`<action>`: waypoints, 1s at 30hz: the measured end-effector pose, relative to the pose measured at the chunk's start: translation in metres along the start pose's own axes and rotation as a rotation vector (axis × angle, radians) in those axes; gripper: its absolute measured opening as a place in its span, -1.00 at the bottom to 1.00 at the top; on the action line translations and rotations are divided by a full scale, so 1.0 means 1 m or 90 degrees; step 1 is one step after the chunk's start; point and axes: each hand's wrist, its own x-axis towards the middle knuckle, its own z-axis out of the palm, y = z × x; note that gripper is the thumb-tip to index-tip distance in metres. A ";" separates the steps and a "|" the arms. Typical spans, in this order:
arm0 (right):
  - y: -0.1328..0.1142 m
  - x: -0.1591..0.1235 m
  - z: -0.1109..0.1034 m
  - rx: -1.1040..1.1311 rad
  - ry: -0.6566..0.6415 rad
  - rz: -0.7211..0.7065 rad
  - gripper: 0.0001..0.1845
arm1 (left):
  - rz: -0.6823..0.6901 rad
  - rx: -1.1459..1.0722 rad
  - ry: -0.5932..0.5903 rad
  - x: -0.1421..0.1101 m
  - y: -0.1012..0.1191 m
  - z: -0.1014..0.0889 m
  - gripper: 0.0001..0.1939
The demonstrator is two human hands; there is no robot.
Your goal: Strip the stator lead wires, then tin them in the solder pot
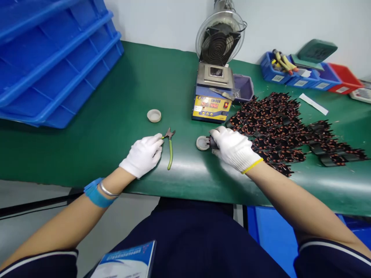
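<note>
Both my hands wear white knit gloves. My left hand (144,154) rests low over the green mat, its fingers curled around one handle of the green-handled side cutters (170,148). The cutters' jaws point away from me, and their other handle lies free on the mat. My right hand (232,147) grips a black cylindrical coil part (213,142), tipped on its side. That part's pronged end is at the rim of a small round white dish (202,143); whether it touches the contents cannot be made out. Most of the part is hidden by my glove.
A second white dish (154,115) sits farther left. Behind stands a solder pot (213,96) with a lit display. Many similar black coil parts with copper windings (269,127) crowd the right. Blue trays (58,65) stack at left; small bins (304,79) line the back right.
</note>
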 end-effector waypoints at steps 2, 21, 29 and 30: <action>0.001 0.001 0.001 -0.001 0.008 -0.012 -0.47 | -0.012 0.017 -0.022 0.014 0.002 0.000 -0.66; -0.017 0.009 -0.007 0.036 -0.012 0.071 -0.47 | -0.087 -0.031 -0.010 0.079 0.010 0.012 -0.52; -0.002 0.007 -0.024 0.017 0.006 0.078 -0.51 | -0.008 -0.156 0.091 0.064 0.026 0.005 -0.50; 0.006 0.011 -0.031 0.017 0.033 0.094 -0.53 | 0.013 -0.191 0.109 0.061 0.033 0.007 -0.50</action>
